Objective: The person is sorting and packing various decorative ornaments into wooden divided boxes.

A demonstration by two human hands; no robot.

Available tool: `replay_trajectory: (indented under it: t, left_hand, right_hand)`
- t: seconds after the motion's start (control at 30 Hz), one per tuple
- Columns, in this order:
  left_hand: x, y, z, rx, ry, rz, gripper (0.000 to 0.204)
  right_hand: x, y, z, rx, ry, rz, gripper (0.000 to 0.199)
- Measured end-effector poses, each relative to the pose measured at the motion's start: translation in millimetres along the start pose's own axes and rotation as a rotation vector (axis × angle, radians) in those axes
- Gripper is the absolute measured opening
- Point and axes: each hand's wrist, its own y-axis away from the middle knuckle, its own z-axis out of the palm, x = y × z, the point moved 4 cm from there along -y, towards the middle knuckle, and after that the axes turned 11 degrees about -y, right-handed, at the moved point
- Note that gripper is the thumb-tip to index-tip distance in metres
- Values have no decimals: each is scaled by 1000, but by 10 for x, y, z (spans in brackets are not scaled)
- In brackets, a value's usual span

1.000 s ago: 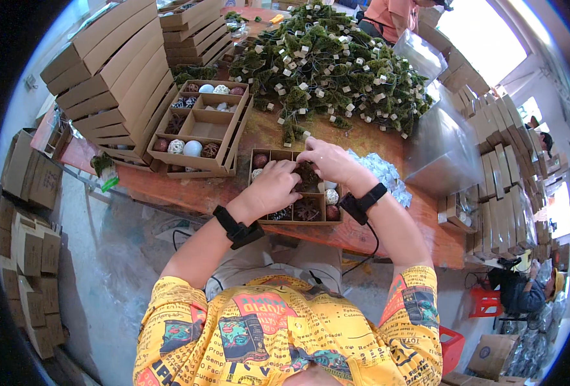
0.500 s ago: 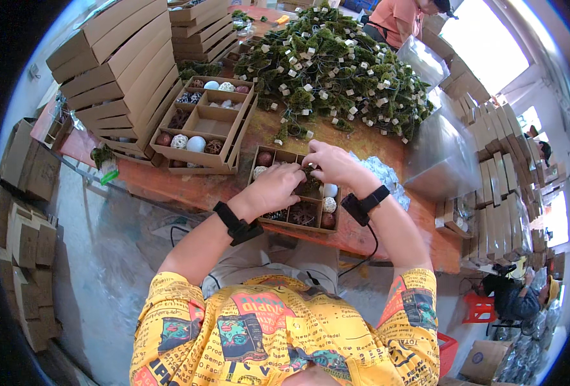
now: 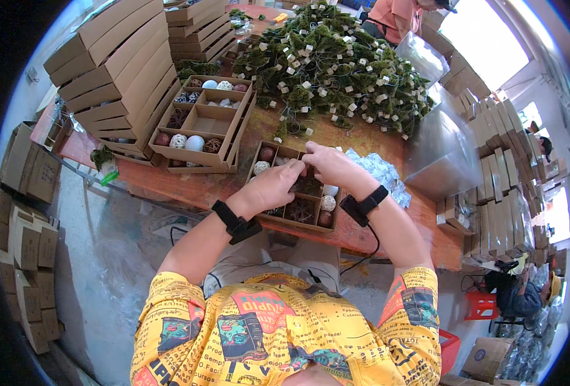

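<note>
A divided cardboard box (image 3: 283,223) lies on the table in front of me, with both my hands over its middle compartment. My left hand (image 3: 271,188) reaches in from the left, its fingers bent together. My right hand (image 3: 334,168) meets it from the right, thumb and fingers pinched. Something dark shows beneath the fingertips, but what they grip is hidden. Around the hands, the box holds a brown ball (image 3: 267,154), a woven white ball (image 3: 327,203), a smooth white ball (image 3: 330,190), a dark red ball (image 3: 325,220) and a brown star-shaped ornament (image 3: 299,210).
Another divided box (image 3: 215,121) of ornaments sits at the left, beside a tall stack of cardboard boxes (image 3: 114,83). A large heap of green mossy pieces with white tags (image 3: 336,71) covers the back. Pale blue scraps (image 3: 378,172) and clear plastic sheets (image 3: 443,145) lie right. A person (image 3: 395,19) stands beyond.
My hands have drawn closer together over the middle compartment, the left shifting slightly up and right. The box has stayed nearly in place.
</note>
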Motion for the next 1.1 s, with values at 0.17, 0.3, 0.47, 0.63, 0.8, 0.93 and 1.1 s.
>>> replay_trajectory:
  t: [0.17,0.3,0.47,0.63,0.8,0.93,1.1]
  left_hand:
    - [19,-23,-11,6,-30,41,37]
    - [-20,-47,46,-88,-32,28,36]
    - [-2,-37,20,-31,22,11,43]
    - [40,-24,-15,-73,-48,-38,50]
    - [17,9,-8,-23,-42,-9,49]
    - [29,11,-23,-23,-29,10,48]
    - [18,19,-23,9,-22,48,46]
  right_hand:
    - [7,28,19,61,-17,11,20]
    - [22,43,66,117,-1,16,20]
    - [59,18,108,56,-9,29,17]
    - [79,23,97,72,-76,1,14]
    - [45,7,92,93,-72,2,10]
    - [1,8,13,122,-37,3,7]
    - [-49,3,1,86,-39,-6,4]
